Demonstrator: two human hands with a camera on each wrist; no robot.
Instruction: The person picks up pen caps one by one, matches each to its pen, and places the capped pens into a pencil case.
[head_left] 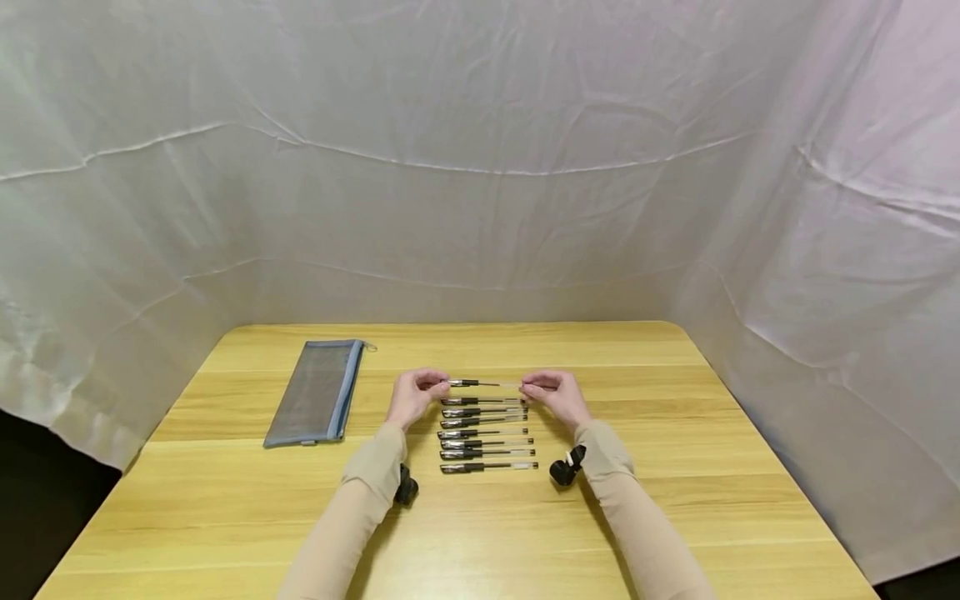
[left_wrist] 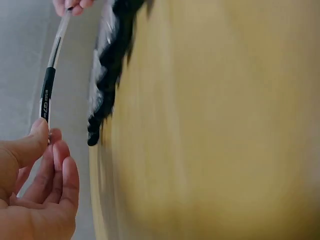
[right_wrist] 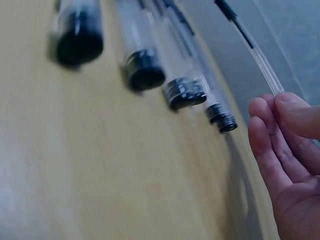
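Note:
A clear gel pen with a black cap and grip (head_left: 468, 382) is held level between my two hands, beyond a column of similar pens. My left hand (head_left: 417, 396) pinches its capped end between thumb and fingers; the left wrist view shows the pen's dark grip section (left_wrist: 47, 90) just past the thumb. At the other end, my right hand (head_left: 558, 397) pinches the clear barrel tip, and in the right wrist view the barrel (right_wrist: 265, 67) runs out from between thumb and fingers. Below the hands, several gel pens (head_left: 472, 455) lie side by side on the table, caps to the left.
A blue-edged mesh zip pouch (head_left: 315, 396) lies flat on the wooden table (head_left: 225, 517), left of the pens. Pale curtains (head_left: 480, 225) hang behind the table and along both sides. A small black camera (head_left: 562, 472) is strapped at the right wrist.

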